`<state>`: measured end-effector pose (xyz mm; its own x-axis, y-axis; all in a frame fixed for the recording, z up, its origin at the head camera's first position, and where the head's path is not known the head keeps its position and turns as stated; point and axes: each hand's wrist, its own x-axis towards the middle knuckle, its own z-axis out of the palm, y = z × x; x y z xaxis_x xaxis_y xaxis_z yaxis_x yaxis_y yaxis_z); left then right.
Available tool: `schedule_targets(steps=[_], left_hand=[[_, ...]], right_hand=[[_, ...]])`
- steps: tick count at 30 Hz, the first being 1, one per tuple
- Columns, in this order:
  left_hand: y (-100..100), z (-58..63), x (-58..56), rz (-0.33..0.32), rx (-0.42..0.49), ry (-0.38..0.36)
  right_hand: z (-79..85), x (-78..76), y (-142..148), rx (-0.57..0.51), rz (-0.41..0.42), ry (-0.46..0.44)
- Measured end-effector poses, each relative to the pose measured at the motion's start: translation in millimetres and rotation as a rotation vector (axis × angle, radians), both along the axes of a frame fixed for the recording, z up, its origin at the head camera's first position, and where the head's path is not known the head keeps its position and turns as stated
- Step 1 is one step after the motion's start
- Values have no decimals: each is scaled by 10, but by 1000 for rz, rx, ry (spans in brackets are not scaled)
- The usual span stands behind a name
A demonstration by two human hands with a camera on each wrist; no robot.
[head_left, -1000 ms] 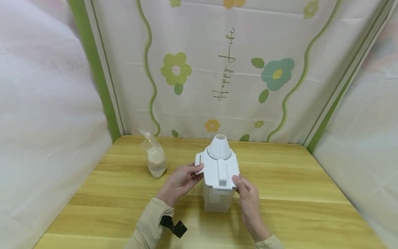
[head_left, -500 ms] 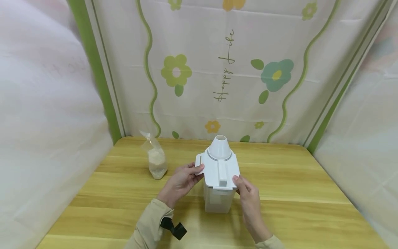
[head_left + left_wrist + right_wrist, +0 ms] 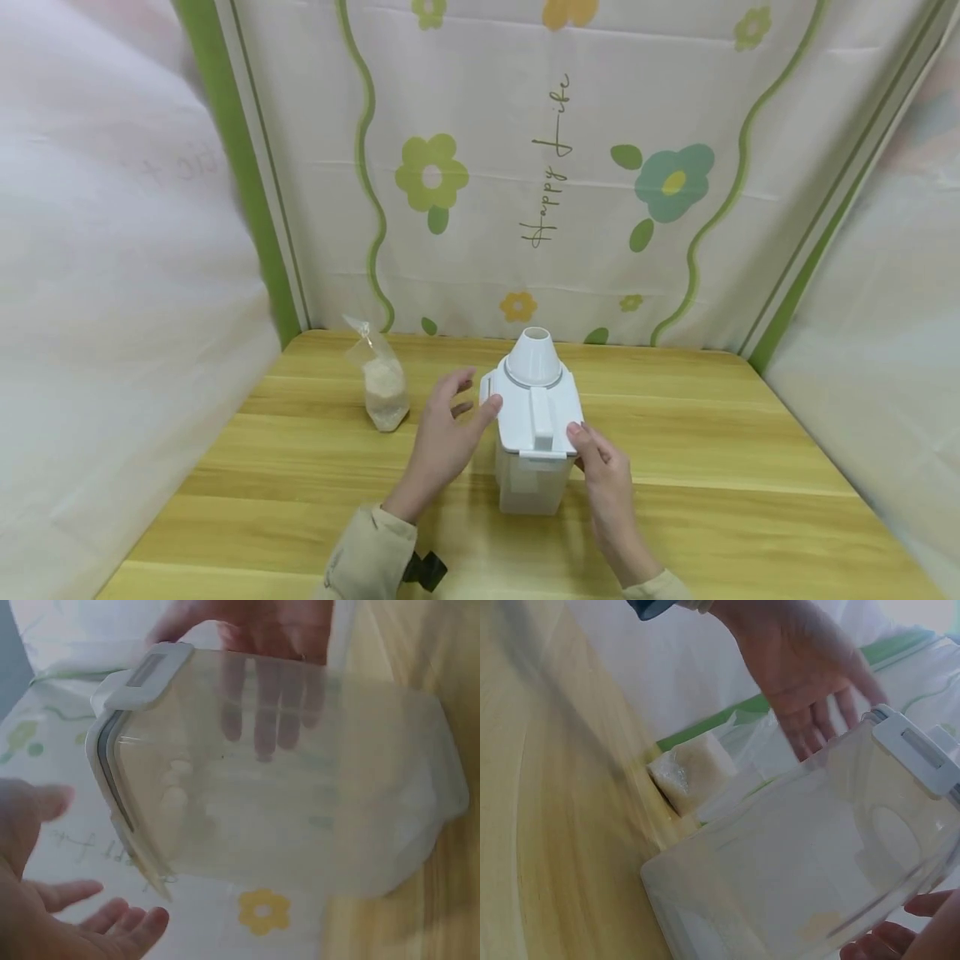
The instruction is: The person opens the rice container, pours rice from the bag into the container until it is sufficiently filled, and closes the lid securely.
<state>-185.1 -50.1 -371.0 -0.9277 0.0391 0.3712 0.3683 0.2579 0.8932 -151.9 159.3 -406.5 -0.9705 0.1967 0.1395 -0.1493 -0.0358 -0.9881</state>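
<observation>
Your left hand (image 3: 441,437) has drawn off the side flap (image 3: 487,388) of the container (image 3: 531,493), fingers loosely spread, empty. Your right hand (image 3: 606,477) grips the edge of the lid (image 3: 519,421). Upright on the worktop (image 3: 712,433), the container likely needs bracing while you work the flap evenly.

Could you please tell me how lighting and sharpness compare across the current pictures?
Head view: fairly even light, the lettering on the curtain readable and the container reasonably crisp; left wrist view: dim and hazy, the left hand soft-edged; right wrist view: washed-out glare in the top right corner, a dark shadow band across the table.
</observation>
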Motion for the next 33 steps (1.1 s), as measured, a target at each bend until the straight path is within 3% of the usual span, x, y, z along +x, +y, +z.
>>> schedule_targets(steps=[4, 9, 15, 29, 33], left_hand=[[2, 2, 79, -13, -207, 258], [21, -55, 127, -94, -394, 456], [40, -153, 127, -103, -489, 548], [41, -258, 118, -77, -499, 726], [49, -297, 132, -66, -484, 746]], right_hand=[[-6, -1, 3, 3, 4, 2], [2, -6, 5, 11, 8, 8], [-6, -10, -5, 7, 7, 2], [-3, -12, 10, 29, -4, 0], [-13, 1, 11, 25, 0, 2]])
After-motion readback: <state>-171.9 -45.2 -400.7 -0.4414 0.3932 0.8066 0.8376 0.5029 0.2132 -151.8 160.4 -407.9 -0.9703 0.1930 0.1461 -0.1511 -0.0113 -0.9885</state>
